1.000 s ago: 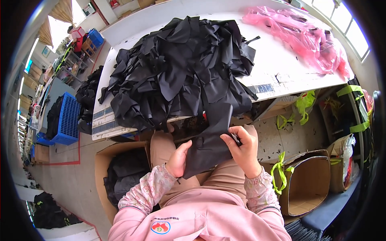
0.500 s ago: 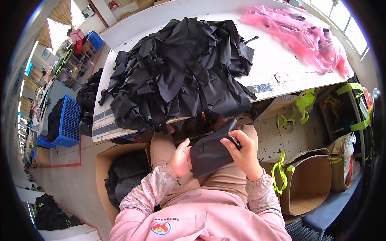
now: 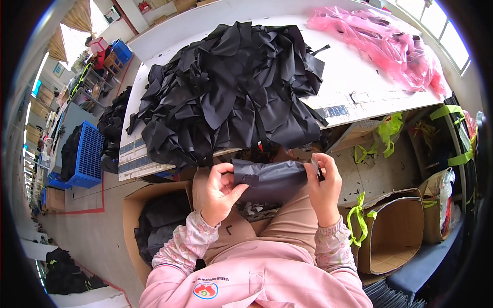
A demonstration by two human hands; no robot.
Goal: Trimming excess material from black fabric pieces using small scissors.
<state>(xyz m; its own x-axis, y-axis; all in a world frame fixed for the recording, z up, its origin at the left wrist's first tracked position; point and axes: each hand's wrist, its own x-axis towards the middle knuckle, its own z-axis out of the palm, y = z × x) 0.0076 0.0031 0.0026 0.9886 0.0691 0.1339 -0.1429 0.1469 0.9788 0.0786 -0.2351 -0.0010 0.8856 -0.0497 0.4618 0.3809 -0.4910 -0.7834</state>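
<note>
Above my lap, a black fabric piece (image 3: pixel 272 179) is stretched sideways between my hands. My left hand (image 3: pixel 218 195) pinches its left end between thumb and fingers, where a small folded patch or seam shows. At the other end, the thumb and fingers of my right hand (image 3: pixel 324 187) close on the fabric's edge. Tucked in that same hand is a small dark and silvery tool (image 3: pixel 319 172); most of it is hidden by the fingers. Just beyond my hands, a large heap of black fabric pieces (image 3: pixel 226 87) covers the near part of the white table (image 3: pixel 354 110).
A cardboard box (image 3: pixel 136 220) with black pieces stands left of my legs. To the right is an open cardboard box (image 3: pixel 395 233) with a yellow-green ribbon (image 3: pixel 358 220). Pink plastic sheeting (image 3: pixel 380 46) lies on the table's right. A blue crate (image 3: pixel 87 154) stands farther left.
Both hands have moved slightly up and apart. The fabric, earlier tilted and hanging, is now held nearly level, with my left fingers curled on its end.
</note>
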